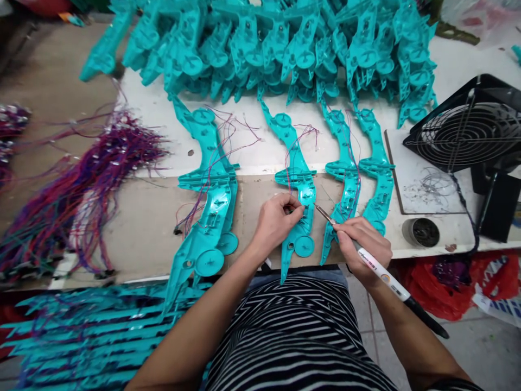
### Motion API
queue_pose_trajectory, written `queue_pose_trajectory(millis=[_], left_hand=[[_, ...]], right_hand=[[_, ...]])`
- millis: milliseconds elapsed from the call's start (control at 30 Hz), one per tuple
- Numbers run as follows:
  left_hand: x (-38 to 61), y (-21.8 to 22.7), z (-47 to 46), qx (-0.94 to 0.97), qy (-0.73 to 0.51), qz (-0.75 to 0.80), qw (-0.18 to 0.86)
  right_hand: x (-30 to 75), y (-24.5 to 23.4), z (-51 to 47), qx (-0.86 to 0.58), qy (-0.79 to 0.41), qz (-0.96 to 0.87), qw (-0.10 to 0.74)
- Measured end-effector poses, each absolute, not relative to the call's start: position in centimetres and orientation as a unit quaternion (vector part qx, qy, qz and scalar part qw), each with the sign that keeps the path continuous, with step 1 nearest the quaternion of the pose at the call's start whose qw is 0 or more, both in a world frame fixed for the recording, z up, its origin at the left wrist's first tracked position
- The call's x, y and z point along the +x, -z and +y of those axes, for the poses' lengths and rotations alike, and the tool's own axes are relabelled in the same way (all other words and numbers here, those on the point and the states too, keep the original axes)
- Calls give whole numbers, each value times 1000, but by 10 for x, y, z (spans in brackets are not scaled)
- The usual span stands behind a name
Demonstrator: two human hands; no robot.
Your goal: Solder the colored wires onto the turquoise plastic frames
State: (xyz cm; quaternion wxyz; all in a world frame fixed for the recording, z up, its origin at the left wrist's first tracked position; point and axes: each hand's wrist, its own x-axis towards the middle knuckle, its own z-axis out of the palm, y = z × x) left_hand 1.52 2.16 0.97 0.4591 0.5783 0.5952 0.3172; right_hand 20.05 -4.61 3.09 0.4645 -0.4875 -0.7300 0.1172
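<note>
A long teal plastic shell (298, 179) lies lengthwise on the bench in front of me, thin red and purple wires trailing from its middle. My left hand (275, 220) is closed in a pinch on a wire at the shell's lower middle. My right hand (363, 247) grips a white-handled soldering iron (376, 269) like a pen. Its metal tip (321, 213) points at the same spot beside my left fingers.
More teal shells lie alongside: a stack at left (211, 201), two at right (358, 174), a big heap at the back (285, 49), finished ones at lower left (89, 331). A wire bundle (81, 184) lies left. A black fan (472, 130) and small tin (421, 232) stand right.
</note>
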Motion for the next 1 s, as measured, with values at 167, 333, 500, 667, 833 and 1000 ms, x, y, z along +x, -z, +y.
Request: queue_pose_trajectory(millis=[167, 333, 500, 667, 833, 1000], left_hand=[[16, -11, 22, 579, -308, 596, 464], [16, -9, 23, 580, -309, 595, 464], [15, -9, 24, 581, -306, 595, 463], [15, -9, 24, 578, -308, 595, 466], [16, -9, 24, 569, -311, 600, 469], [16, -8, 24, 564, -314, 600, 473]], right_hand=[[200, -30, -45, -483, -145, -735, 453], [200, -31, -44, -483, -159, -742, 436], [200, -31, -44, -470, -143, -751, 441], [201, -29, -44, -444, -128, -766, 447], [202, -30, -45, -465, -115, -746, 463], [203, -31, -45, -470, -117, -743, 461]])
